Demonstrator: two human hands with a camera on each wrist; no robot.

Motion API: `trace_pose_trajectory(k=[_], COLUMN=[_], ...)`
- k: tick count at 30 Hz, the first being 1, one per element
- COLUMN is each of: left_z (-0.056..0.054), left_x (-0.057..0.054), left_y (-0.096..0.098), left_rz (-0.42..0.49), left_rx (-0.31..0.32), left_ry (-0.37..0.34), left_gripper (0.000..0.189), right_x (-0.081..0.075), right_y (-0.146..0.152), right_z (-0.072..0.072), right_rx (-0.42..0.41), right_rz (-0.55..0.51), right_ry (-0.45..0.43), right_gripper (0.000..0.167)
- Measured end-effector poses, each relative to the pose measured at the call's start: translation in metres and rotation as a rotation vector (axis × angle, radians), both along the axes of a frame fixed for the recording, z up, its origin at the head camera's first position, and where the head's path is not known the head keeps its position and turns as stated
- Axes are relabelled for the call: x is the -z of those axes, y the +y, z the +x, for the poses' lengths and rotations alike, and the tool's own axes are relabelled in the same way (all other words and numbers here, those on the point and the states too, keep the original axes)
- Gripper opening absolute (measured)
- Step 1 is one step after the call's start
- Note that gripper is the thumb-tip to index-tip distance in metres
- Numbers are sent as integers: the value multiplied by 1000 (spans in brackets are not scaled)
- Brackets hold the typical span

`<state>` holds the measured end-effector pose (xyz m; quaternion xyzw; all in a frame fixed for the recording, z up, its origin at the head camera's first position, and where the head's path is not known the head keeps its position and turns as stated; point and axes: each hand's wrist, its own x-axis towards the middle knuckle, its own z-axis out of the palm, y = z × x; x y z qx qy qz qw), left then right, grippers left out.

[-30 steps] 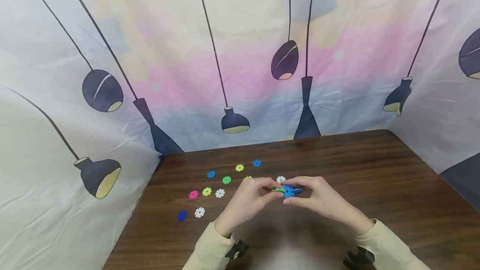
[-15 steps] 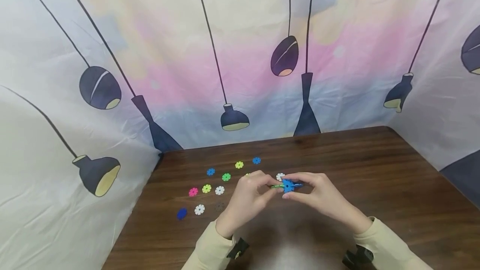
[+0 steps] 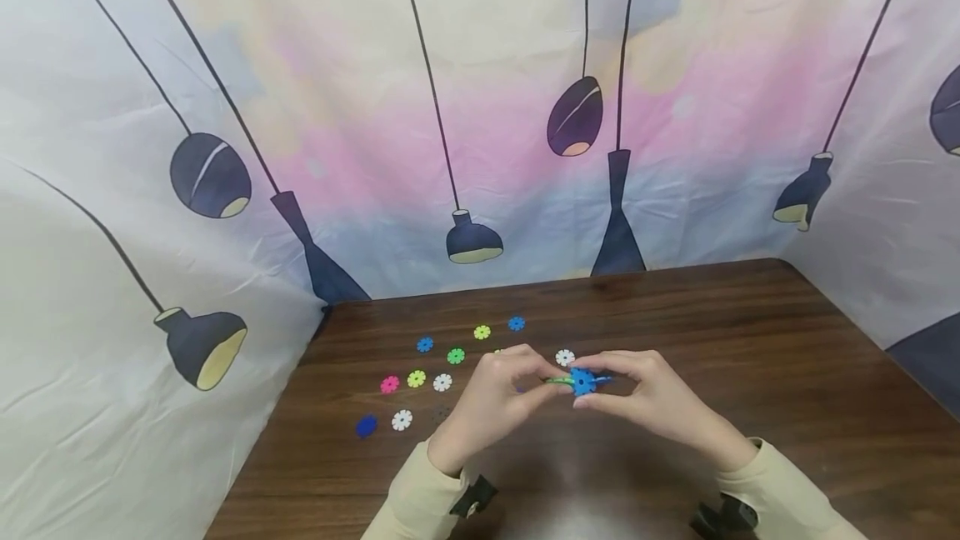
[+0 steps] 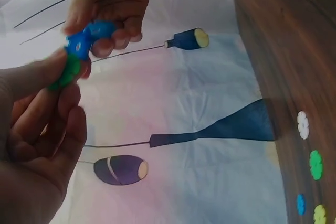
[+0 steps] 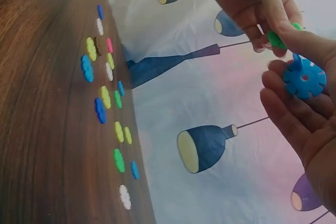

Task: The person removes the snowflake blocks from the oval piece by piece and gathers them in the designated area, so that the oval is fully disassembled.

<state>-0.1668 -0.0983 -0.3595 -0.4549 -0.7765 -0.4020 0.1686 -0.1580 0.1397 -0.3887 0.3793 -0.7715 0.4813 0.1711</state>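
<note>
Above the table, both hands hold a small joined piece made of plastic snowflake discs. My left hand [image 3: 491,398] pinches the green disc [image 3: 557,380] between thumb and fingers, hiding much of it. Slotted against it is a blue disc [image 3: 582,382], facing the head camera with its notched edge and centre hole showing. My right hand [image 3: 656,398] grips the blue end, fingers above and thumb below. A second blue disc [image 4: 101,29] shows in the left wrist view at that end. In the right wrist view a blue disc [image 5: 315,81] lies broadside by the curled fingers.
Loose snowflake discs lie flat on the dark wooden table [image 3: 750,340], mostly to the left: a pink disc [image 3: 389,384], a dark blue disc [image 3: 366,426], a green disc [image 3: 456,356] and several others. A white disc [image 3: 565,357] sits just beyond the hands. A lamp-patterned cloth [image 3: 360,148] hangs behind.
Both hands keep their holds and barely move. The green disc and the far blue disc tilt to lie more edge-on to the head camera. The head view shifts slightly.
</note>
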Motion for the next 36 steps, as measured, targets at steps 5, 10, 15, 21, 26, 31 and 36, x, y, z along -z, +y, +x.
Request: trace_pose_trajectory(k=[5, 10, 15, 21, 26, 31, 36], left_z=[1, 1, 0, -8, -27, -43, -49], left_x=[-3, -4, -7, -11, 1, 23, 50], left_y=[-4, -3, -8, -24, -25, -23, -12], left_rz=[-21, -18, 94, 48, -95, -222, -365], left_rx=[42, -8, -130, -243, -259, -235, -197], left_ry=[-40, 95, 245, -26, -212, -385, -520], left_gripper=[9, 11, 14, 13, 14, 14, 6], right_x=[0, -1, -4, -10, -13, -14, -13], right_y=[2, 1, 7, 23, 29, 30, 30], right_z=[1, -1, -4, -8, -9, -10, -12], right_rx=[-44, -6, 121, 320, 371, 355, 328], right_rz=[5, -19, -60, -96, -43, -23, -19], right_ry=[42, 82, 74, -70, -122, -177, -237], right_gripper=[43, 45, 43, 46, 49, 51, 50])
